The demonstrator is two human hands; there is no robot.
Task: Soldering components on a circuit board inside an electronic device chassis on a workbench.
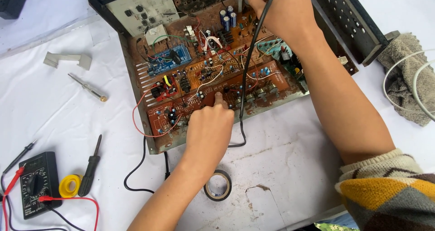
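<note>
With the left hand (209, 129) curled, 1 finger pressing the brown circuit board (217, 83) inside the open rusty case (136, 83) on the table (281, 167), the right hand (278, 11), closed around a black-corded tool (253, 45), should hold steady, cord clear of parts.

We see the left hand (209, 126) pressing a fingertip onto the brown circuit board (213, 77) inside an open rusty chassis (136, 90). The right hand (276, 9) holds a tool with a black cord (247, 77) above the board. A multimeter (36, 183), screwdrivers and a tape roll (218, 185) lie on the white surface (290, 158).
</note>
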